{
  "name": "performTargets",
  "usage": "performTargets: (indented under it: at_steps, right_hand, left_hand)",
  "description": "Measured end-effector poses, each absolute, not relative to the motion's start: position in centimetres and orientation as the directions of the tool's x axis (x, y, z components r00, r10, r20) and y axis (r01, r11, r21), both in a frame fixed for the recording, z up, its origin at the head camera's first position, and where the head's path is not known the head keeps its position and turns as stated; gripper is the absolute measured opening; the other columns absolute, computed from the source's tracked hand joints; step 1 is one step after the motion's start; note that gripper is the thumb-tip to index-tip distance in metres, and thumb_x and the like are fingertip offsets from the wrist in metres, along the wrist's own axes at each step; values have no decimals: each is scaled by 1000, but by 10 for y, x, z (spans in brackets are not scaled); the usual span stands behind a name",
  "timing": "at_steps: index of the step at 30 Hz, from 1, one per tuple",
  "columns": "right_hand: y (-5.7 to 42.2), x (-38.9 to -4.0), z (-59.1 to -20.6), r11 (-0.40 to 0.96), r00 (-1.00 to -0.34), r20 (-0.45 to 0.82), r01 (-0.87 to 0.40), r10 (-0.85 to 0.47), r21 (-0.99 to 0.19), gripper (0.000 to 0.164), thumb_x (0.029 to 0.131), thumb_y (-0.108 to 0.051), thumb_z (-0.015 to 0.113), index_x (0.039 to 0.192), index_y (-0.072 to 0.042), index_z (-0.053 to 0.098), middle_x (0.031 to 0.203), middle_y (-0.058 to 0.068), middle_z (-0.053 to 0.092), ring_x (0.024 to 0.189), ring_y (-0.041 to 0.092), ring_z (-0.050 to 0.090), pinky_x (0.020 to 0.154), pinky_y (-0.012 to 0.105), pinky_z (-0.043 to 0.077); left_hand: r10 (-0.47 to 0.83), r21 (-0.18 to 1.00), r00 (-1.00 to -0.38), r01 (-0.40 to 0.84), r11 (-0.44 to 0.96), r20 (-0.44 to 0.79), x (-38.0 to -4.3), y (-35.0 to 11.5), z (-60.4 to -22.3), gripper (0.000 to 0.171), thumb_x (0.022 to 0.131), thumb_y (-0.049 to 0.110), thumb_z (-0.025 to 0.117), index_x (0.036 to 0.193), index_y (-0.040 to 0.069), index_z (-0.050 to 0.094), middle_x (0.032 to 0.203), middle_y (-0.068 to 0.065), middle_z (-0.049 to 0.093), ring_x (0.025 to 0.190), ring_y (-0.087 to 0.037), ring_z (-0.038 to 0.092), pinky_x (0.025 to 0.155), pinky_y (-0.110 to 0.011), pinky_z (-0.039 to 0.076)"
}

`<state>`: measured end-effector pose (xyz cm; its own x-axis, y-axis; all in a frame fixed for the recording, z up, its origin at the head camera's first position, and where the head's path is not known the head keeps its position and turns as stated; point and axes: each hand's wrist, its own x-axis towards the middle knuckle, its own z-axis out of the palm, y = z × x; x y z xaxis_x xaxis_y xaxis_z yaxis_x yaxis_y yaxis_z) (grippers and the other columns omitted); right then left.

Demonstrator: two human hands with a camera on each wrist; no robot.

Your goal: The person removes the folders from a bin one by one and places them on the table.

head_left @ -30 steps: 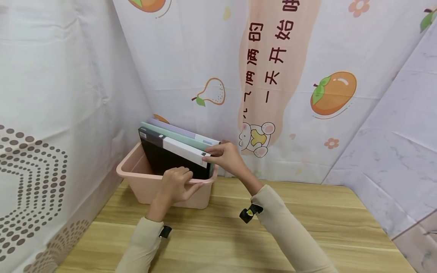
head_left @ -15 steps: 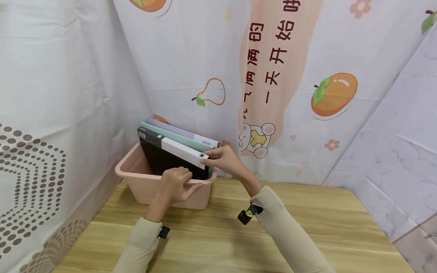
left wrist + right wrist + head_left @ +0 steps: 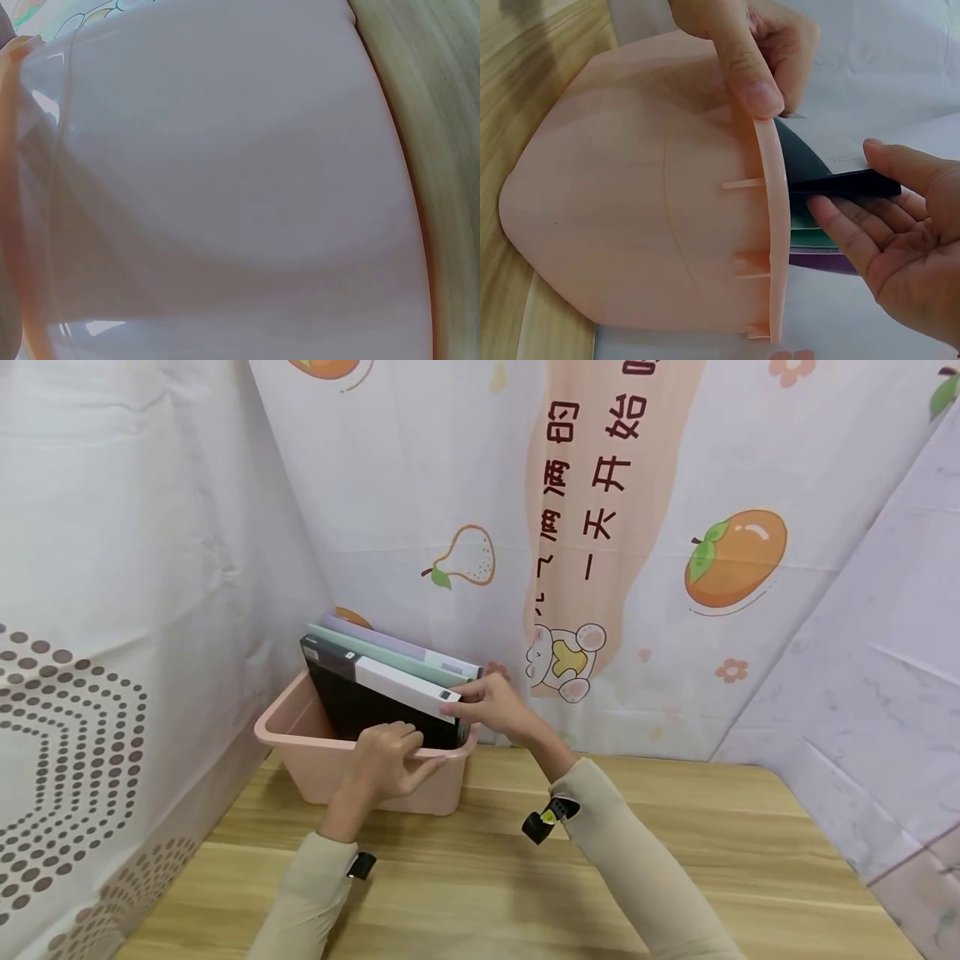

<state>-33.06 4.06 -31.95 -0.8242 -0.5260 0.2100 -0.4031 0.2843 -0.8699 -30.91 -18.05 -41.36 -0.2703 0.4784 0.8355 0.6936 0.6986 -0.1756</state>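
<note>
In the head view a pink plastic bin (image 3: 315, 772) stands on the table's far left part, with upright folders leaning inside it. In front is a black folder (image 3: 341, 706) with a white-labelled spine; behind it are a mint green folder (image 3: 386, 657) and a purple folder (image 3: 375, 637). My left hand (image 3: 386, 762) grips the bin's near rim, its thumb outside. My right hand (image 3: 497, 706) pinches the right end of the black folder's spine. In the right wrist view my right hand (image 3: 919, 225) has its thumb and fingers on either side of the black folder (image 3: 847, 183).
The wood-grain table (image 3: 600, 877) extends to the right of the bin. A printed curtain (image 3: 637, 693) hangs close behind it, and a white curtain (image 3: 202, 635) with brown dots is at the left. The bin's wall (image 3: 240, 187) fills most of the left wrist view.
</note>
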Motion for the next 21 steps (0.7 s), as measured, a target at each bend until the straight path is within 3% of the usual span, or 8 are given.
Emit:
performTargets:
  at_steps: [3, 6, 12, 21]
  right_hand:
    - [43, -332, -323, 256, -826, 223, -398, -518, -881, 30, 92, -11, 75, 120, 1, 73, 85, 9, 76, 63, 9, 52, 54, 22, 38]
    - [44, -332, -325, 242, -818, 256, -426, -515, -872, 31, 92, -10, 74, 121, 2, 72, 84, 16, 75, 60, 6, 51, 55, 21, 40]
    - [50, -331, -323, 234, -805, 292, -460, -516, -857, 30, 92, -8, 74, 120, 3, 72, 77, 21, 72, 53, 8, 41, 50, 21, 33]
    - [52, -330, -320, 236, -789, 299, -481, -537, -844, 31, 91, -6, 74, 120, 4, 71, 84, 13, 77, 63, 9, 56, 53, 20, 40]
  left_hand:
    - [478, -168, -286, 689, 705, 831, -308, -180, -415, 66, 102, 62, 40, 63, 11, 57, 56, 2, 47, 52, -8, 39, 47, -23, 33]
    - [478, -166, -292, 687, 708, 828, -308, -179, -415, 66, 101, 62, 40, 64, 11, 57, 57, 1, 47, 52, -9, 39, 47, -24, 33]
    - [487, -183, -275, 690, 701, 829, -310, -176, -414, 63, 101, 61, 41, 62, 13, 54, 57, 2, 46, 52, -9, 39, 46, -23, 32]
    - [476, -174, -292, 675, 717, 830, -307, -177, -416, 65, 101, 63, 42, 59, 15, 51, 55, 4, 42, 51, -7, 36, 47, -21, 29]
